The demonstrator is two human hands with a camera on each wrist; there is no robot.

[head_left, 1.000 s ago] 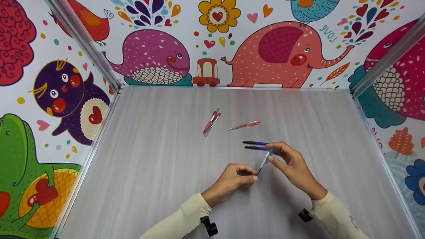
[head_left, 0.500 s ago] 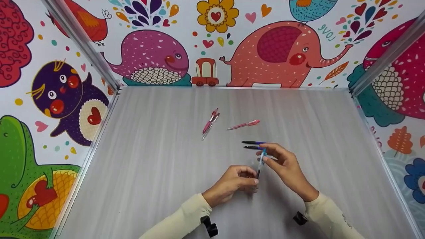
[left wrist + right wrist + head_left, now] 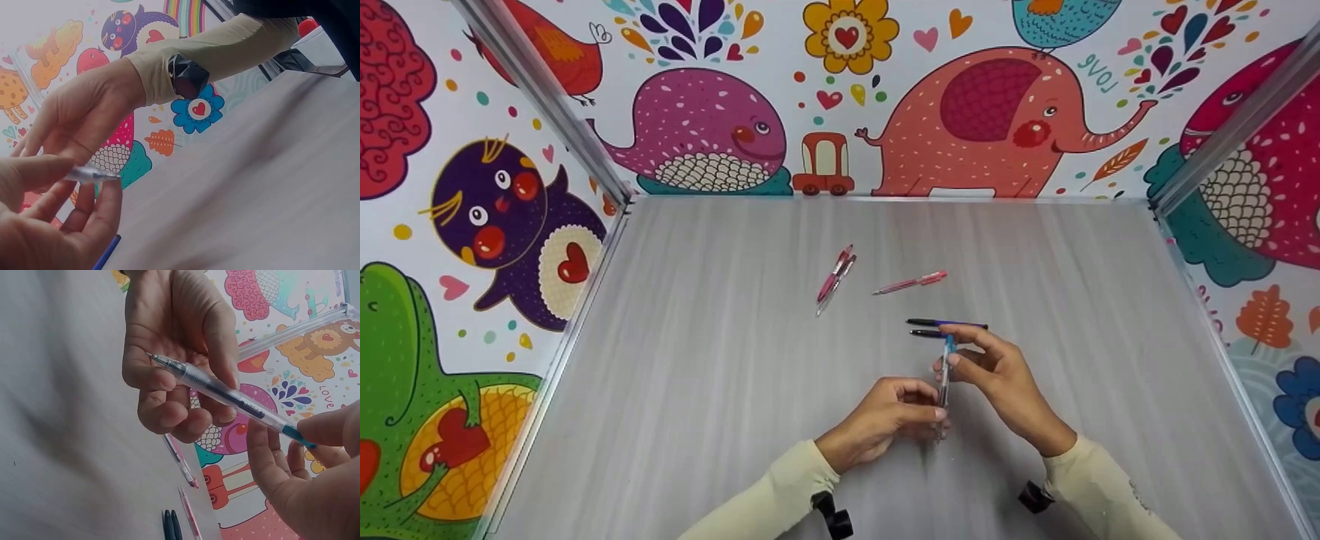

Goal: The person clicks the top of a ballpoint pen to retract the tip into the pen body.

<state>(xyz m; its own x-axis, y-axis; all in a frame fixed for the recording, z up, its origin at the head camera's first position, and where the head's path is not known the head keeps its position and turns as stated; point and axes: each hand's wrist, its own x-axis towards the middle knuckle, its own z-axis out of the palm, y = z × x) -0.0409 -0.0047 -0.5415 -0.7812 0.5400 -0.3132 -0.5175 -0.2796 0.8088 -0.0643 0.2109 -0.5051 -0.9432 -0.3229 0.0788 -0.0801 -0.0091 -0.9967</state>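
Note:
Between both hands is a clear-barrelled pen [image 3: 944,379] with a teal-blue end, raised off the table. My right hand [image 3: 1009,386] pinches the teal end between thumb and fingers. Lower down the barrel, my left hand [image 3: 881,416] holds the pen between thumb and fingers. The right wrist view shows the metal tip of the pen [image 3: 225,394] poking out past the left index finger, with dark lettering on the barrel. In the left wrist view the tip rests along the fingers and the rest is hidden behind the left thumb [image 3: 42,169].
Just beyond the right hand lie two blue-and-black pens [image 3: 930,322], partly covered by it. Farther back are a pink pen [image 3: 911,283] and a pair of red-pink pens [image 3: 834,279] side by side. Printed cartoon walls [image 3: 720,127] border the grey table [image 3: 697,322].
My right hand has shifted left and turned the pen from slanted to nearly in line with my view. The pen's tip end now reaches past the left thumb, which has moved slightly nearer me.

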